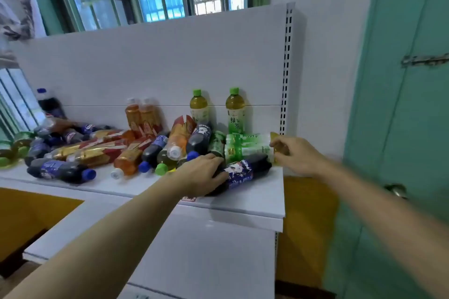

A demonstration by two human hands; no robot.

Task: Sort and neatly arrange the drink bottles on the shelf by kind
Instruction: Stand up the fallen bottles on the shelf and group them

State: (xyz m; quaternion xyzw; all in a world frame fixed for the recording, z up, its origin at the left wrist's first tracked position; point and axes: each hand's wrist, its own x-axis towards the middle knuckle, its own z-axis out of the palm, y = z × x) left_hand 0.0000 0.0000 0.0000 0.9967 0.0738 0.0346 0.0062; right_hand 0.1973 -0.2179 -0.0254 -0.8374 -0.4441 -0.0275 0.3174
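Your left hand (202, 172) rests on a cola bottle (243, 172) lying on the shelf (255, 199), fingers curled over its neck end. At 3 o'clock from it, your right hand (295, 155) grips the end of a lying green tea bottle (247, 150), fingers clamped round it. Two green tea bottles (235, 110) stand upright at 12 o'clock; a jumbled pile (102, 150) of bottles lies toward 9 o'clock.

"绿茶" on upright green-tea bottle (235, 114)
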